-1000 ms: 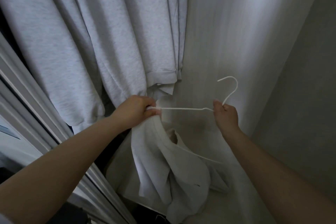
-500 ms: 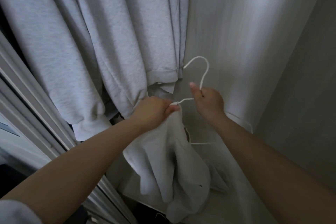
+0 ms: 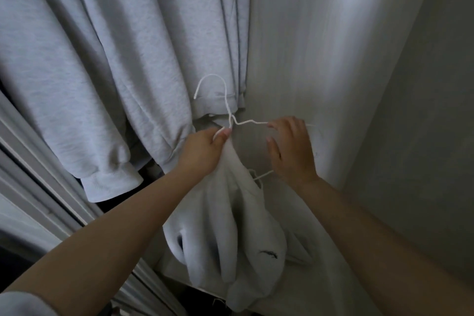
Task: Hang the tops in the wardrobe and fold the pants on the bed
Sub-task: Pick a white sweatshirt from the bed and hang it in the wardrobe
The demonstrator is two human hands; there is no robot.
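A white wire hanger [image 3: 227, 100] stands hook-up in front of the hanging clothes. My left hand [image 3: 205, 151] grips its left shoulder just below the neck, together with a bunched white top [image 3: 230, 226]. That top droops from the hanger down toward the wardrobe floor and has a small dark mark near its lower edge. My right hand [image 3: 289, 149] has its fingers curled over the hanger's right arm, thumb spread below. The hanger's lower bar shows only as a short piece under my right wrist.
Grey sweatshirts [image 3: 115, 59] hang close together at the upper left, cuffs and hems level with my hands. The pale wardrobe back wall [image 3: 307, 33] and a darker side wall [image 3: 423, 136] close in the right. Sliding-door rails [image 3: 30, 161] run along the left.
The hanger turned so its hook swung from the right to upright on the left. My right hand slid from the hook's neck out onto the right arm. Both hands rose slightly.
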